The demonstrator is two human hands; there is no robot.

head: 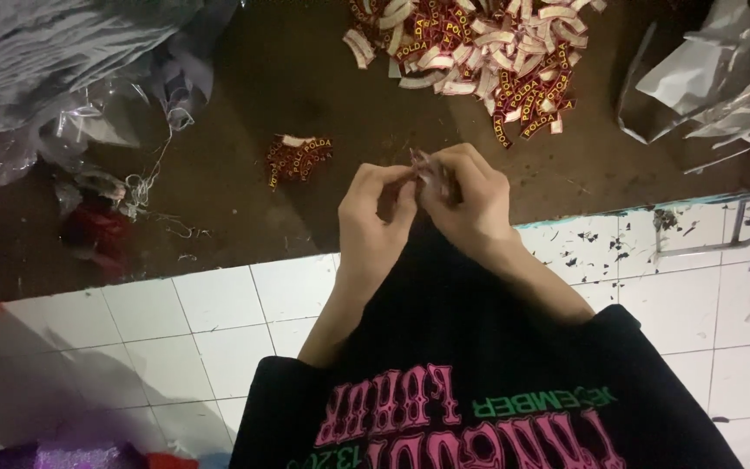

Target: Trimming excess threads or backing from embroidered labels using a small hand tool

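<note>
Two hands (423,200) pinching one small woven label (424,165)

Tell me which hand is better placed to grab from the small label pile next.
Left, probably. The left hand sits closer to the small label pile on the table; the right hand pinches the label being worked and lies farther away.

Bare tabletop (305,95) between label heap (479,52) and, seemingly, plastic wrap (36,78).
</note>
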